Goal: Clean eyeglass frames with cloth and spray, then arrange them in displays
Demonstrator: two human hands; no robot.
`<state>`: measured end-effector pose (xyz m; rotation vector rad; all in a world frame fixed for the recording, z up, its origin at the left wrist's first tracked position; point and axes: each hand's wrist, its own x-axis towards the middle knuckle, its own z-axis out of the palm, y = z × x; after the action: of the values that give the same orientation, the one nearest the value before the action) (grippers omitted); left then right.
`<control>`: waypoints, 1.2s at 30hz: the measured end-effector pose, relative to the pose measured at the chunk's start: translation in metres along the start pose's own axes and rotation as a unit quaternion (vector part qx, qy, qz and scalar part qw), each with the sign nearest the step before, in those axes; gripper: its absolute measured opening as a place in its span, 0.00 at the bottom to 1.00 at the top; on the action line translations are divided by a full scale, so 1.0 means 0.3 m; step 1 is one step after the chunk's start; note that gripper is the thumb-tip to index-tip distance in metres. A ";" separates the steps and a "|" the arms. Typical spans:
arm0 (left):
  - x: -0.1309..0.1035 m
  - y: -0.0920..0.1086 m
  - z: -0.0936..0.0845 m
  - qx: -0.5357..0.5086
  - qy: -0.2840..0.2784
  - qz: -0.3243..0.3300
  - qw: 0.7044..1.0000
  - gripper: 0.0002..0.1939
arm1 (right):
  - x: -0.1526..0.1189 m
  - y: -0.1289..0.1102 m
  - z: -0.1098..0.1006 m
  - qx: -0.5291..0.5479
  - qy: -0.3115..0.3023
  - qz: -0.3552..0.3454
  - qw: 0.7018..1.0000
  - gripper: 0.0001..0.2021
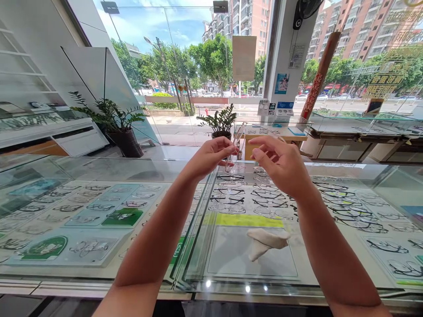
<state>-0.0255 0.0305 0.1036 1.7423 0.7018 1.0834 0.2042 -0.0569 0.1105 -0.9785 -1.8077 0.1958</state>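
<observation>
My left hand (216, 152) is raised over the glass counter, its thumb and fingers pinched on a pair of thin-rimmed eyeglasses (239, 133). The glasses are turned on edge, and their fine outline partly blends into the background. Just right of them is my right hand (279, 160), with its fingers curved and thumb and forefinger apart. Nothing shows between those fingertips. A crumpled pale cloth (269, 240) lies on the counter between my forearms, above a grey mat (228, 251).
Rows of eyeglasses (228, 192) fill the glass display counter (201, 220). More frames sit in the left case, some on a white display board (109, 253). Potted plants (127, 141) stand beyond, before the shop window. A wooden table (280, 140) is behind my hands.
</observation>
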 end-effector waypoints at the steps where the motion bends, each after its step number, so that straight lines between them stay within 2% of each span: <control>1: -0.002 0.002 0.005 0.001 -0.005 0.001 1.000 0.23 | 0.002 0.003 0.010 -0.025 -0.020 -0.004 0.999 0.15; 4: -0.008 0.006 0.016 0.001 -0.019 0.008 1.000 0.22 | 0.009 0.020 0.036 -0.076 -0.039 -0.010 0.996 0.19; 9: -0.008 0.004 0.018 -0.002 -0.005 0.012 1.000 0.22 | 0.016 0.045 0.040 -0.077 -0.027 -0.012 0.997 0.18; 13: 0.000 0.000 0.012 -0.018 0.057 0.027 0.998 0.23 | 0.019 0.052 0.024 -0.084 -0.008 0.001 0.996 0.15; 17: 0.008 -0.003 0.001 -0.035 0.132 0.046 0.990 0.21 | 0.021 0.060 0.011 -0.140 0.011 0.019 0.990 0.13; 21: 0.018 -0.014 -0.011 -0.063 0.180 0.057 0.980 0.20 | 0.017 0.071 0.007 -0.170 -0.017 0.037 0.985 0.13; 24: 0.024 -0.021 -0.014 -0.073 0.205 0.065 0.974 0.22 | 0.012 0.075 0.008 -0.191 -0.049 0.060 0.979 0.17; 27: 0.024 -0.021 -0.005 -0.065 0.199 0.066 0.976 0.24 | 0.010 0.073 0.009 -0.198 -0.071 0.069 0.975 0.19; 31: 0.020 -0.024 0.037 -0.044 0.154 0.052 0.986 0.25 | 0.011 0.059 0.023 -0.172 -0.048 0.041 0.983 0.13; 36: 0.010 -0.032 0.110 -0.048 0.113 0.049 0.991 0.25 | 0.007 0.046 0.081 -0.132 -0.028 0.006 0.991 0.24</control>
<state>0.0054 0.0233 0.0903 1.6008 0.6956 1.3750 0.1908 -0.0392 0.0933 -1.1790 -1.9121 -0.0084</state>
